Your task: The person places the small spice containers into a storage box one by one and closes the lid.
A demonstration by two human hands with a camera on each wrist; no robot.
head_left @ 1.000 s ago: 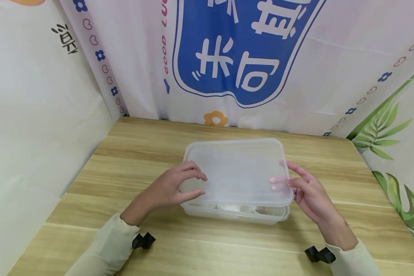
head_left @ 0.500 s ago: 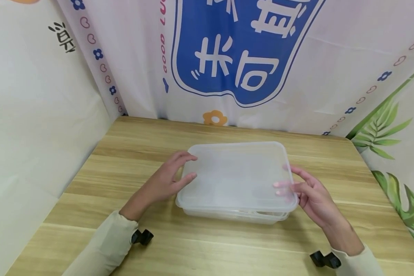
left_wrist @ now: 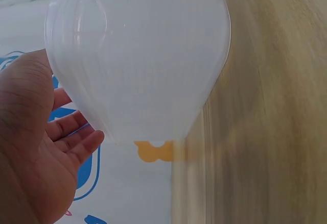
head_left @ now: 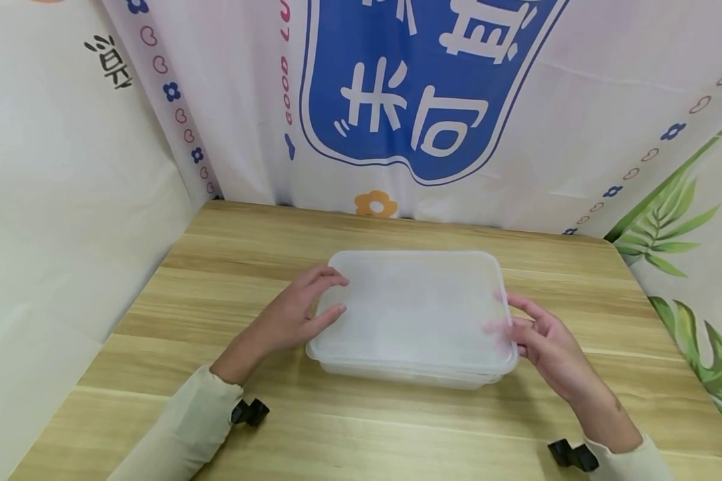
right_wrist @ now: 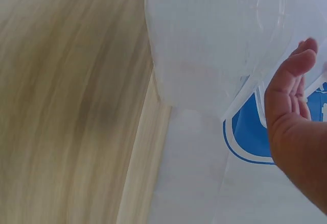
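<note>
A translucent, rounded-rectangle plastic lid (head_left: 415, 307) lies over a shallow clear food container (head_left: 397, 375) on the table. Along the front right a narrow gap shows between the two. My right hand (head_left: 550, 351) pinches the lid's right edge, thumb on top and other fingers seen blurred through the plastic from below. At the opposite end, my left hand (head_left: 291, 310) has its thumb and index finger over the lid's left edge, loosely spread. In the left wrist view the left fingers (left_wrist: 76, 137) are beside the container's side wall. The container's contents are hidden under the lid.
The wood-grain table (head_left: 228, 267) extends around the container on all sides. Behind it hangs a printed white curtain (head_left: 241, 120) with a blue panel. More cloth hangs at the left and right sides. Small black devices (head_left: 249, 413) are strapped at both wrists.
The lid has come down towards me and lowered onto the container, narrowing the front gap. My left hand has moved left to the lid's edge; the right hand has followed the lid slightly down.
</note>
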